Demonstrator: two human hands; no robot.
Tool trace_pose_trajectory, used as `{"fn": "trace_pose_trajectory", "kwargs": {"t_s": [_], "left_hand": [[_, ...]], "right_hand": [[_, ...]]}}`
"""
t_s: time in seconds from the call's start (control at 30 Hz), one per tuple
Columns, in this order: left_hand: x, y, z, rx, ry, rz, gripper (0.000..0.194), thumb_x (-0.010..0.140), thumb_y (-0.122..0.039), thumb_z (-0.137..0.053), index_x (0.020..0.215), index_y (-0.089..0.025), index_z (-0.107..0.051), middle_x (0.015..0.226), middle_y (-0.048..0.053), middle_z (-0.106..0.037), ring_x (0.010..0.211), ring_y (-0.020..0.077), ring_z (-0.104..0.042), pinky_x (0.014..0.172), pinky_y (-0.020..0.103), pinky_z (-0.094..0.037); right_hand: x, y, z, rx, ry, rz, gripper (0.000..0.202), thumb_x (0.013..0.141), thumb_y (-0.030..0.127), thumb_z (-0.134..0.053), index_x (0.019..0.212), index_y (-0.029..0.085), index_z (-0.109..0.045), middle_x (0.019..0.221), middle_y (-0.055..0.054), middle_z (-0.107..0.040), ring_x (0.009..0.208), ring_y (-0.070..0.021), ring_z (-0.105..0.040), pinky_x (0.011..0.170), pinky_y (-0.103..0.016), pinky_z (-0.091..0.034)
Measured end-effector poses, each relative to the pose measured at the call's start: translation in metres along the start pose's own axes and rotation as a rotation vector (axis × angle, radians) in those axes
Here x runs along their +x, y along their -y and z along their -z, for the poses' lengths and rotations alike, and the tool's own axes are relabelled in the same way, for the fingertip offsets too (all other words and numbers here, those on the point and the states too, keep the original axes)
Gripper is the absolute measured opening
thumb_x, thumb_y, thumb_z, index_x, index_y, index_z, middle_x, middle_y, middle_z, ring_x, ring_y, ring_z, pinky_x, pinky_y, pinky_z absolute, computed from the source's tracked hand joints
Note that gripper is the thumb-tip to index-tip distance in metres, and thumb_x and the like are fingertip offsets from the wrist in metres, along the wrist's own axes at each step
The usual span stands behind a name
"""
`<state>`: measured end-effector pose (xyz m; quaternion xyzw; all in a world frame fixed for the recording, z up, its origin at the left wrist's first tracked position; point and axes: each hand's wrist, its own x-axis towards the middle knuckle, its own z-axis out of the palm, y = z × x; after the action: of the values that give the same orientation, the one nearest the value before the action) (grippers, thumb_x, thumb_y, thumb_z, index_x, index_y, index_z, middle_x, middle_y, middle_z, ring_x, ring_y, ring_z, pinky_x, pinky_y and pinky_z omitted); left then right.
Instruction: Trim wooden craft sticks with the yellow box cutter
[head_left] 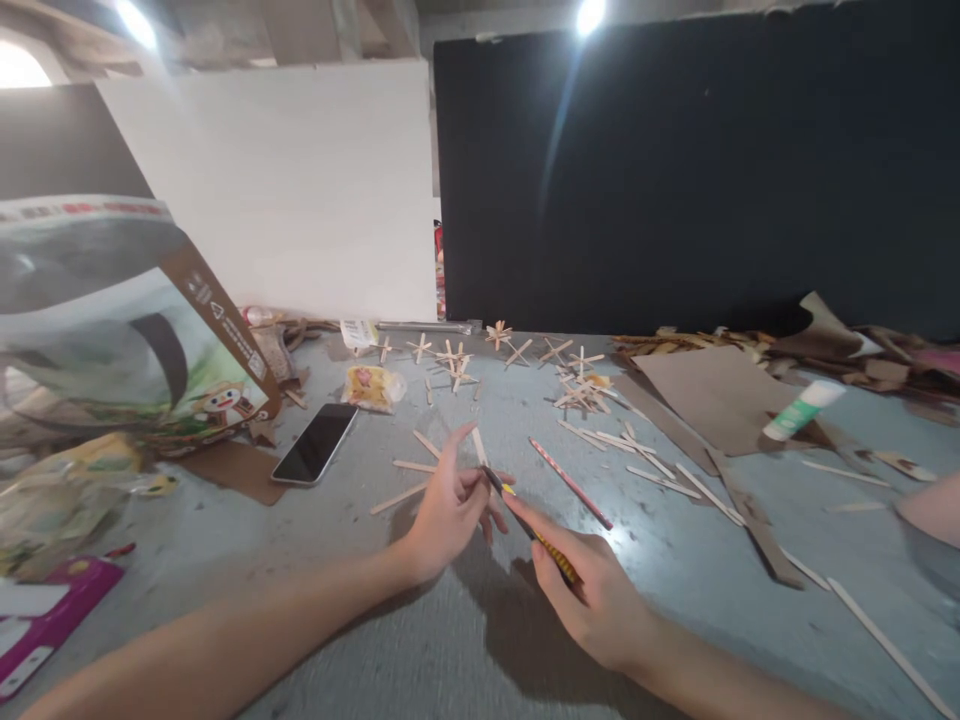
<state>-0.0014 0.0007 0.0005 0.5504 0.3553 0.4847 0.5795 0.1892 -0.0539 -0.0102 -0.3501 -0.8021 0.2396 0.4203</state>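
Observation:
Near the middle of the table, my left hand pinches a pale wooden craft stick, whose upper end points away from me. My right hand is closed around a slim black-and-yellow utility knife. The knife's dark front end meets the stick at my left fingertips; the blade itself is too small to make out. Left of my left hand, several loose craft sticks fan out on the table. A red patterned pencil lies to the right of the stick.
Star-shaped stick pieces stand at the back. More sticks, cardboard and a glue stick are at right, near another person's arm. A phone, snack packet, large bag and purple object lie left.

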Motion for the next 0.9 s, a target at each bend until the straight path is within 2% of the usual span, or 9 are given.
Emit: {"fn": "trace_pose_trajectory", "kwargs": {"t_s": [0.17,0.53,0.9], "left_hand": [[-0.0001,-0.0002,0.0001,0.008,-0.006,-0.012,0.088,0.098,-0.038,-0.065,0.161,-0.026,-0.006,0.107,0.011,-0.078,0.054,0.0123,-0.069,0.045,0.02,-0.052],[-0.0002,-0.0012,-0.0007,0.018,-0.008,0.005,0.088,0.099,-0.038,-0.062,0.164,-0.028,-0.004,0.109,0.011,-0.077,0.052,0.011,-0.068,0.045,0.02,-0.051],[-0.0002,0.0021,0.0003,0.044,-0.013,0.002,0.097,0.098,-0.036,-0.064,0.167,-0.028,0.003,0.109,0.01,-0.078,0.055,0.0128,-0.069,0.046,0.021,-0.052]], "right_hand": [[0.0007,0.0014,-0.0008,0.006,-0.004,-0.006,0.05,0.105,0.018,-0.041,0.152,0.016,-0.057,0.06,0.005,-0.053,0.046,-0.0135,-0.043,0.047,-0.028,-0.033],[-0.0006,0.0035,0.0005,-0.013,0.001,-0.054,0.05,0.106,0.021,-0.04,0.152,0.015,-0.058,0.07,-0.002,-0.068,0.049,-0.0136,-0.047,0.049,-0.026,-0.04],[-0.0006,0.0026,0.0013,-0.02,0.03,-0.095,0.051,0.107,0.024,-0.04,0.153,0.012,-0.058,0.061,-0.001,-0.061,0.048,-0.015,-0.046,0.048,-0.027,-0.037]]}}
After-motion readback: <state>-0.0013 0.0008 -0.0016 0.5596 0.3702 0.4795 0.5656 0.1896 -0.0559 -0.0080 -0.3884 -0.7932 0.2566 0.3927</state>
